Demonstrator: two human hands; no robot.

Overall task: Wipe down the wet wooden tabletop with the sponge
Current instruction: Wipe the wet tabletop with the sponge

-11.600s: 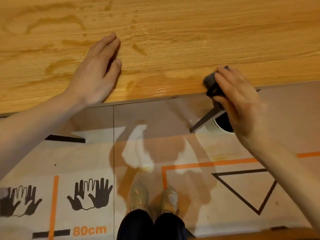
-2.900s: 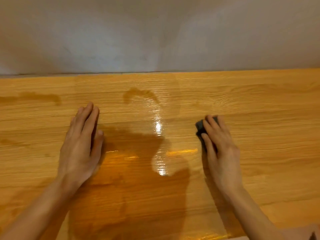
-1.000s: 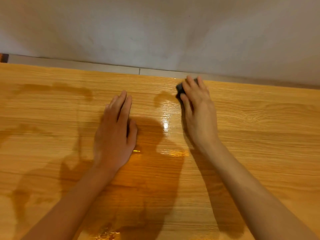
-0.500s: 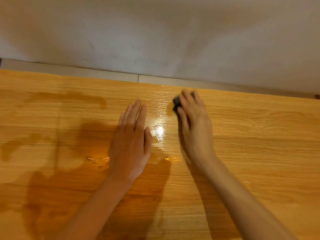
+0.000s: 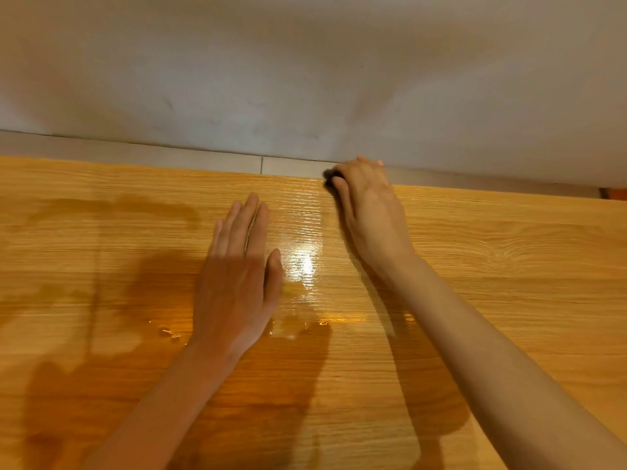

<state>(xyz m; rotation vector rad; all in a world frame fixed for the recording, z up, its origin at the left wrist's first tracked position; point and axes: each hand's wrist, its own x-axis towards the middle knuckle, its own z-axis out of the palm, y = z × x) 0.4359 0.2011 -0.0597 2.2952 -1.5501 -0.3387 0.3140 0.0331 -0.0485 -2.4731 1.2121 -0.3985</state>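
The wooden tabletop [image 5: 492, 266] fills the lower two thirds of the head view, with dark wet patches at the left and a shiny wet streak in the middle. My right hand [image 5: 368, 205] presses a dark sponge [image 5: 329, 176] onto the table's far edge; only a small corner of the sponge shows past my fingers. My left hand [image 5: 237, 283] lies flat on the wet wood, palm down, fingers together, holding nothing.
A grey wall [image 5: 305, 72] rises right behind the table, with a pale strip [image 5: 169, 156] along its base at the table's far edge. Small water beads [image 5: 168, 332] sit left of my left wrist.
My right hand has pushed the sponge away from me up to the table's far edge. My left hand stays flat on the wood. The view has shifted left.
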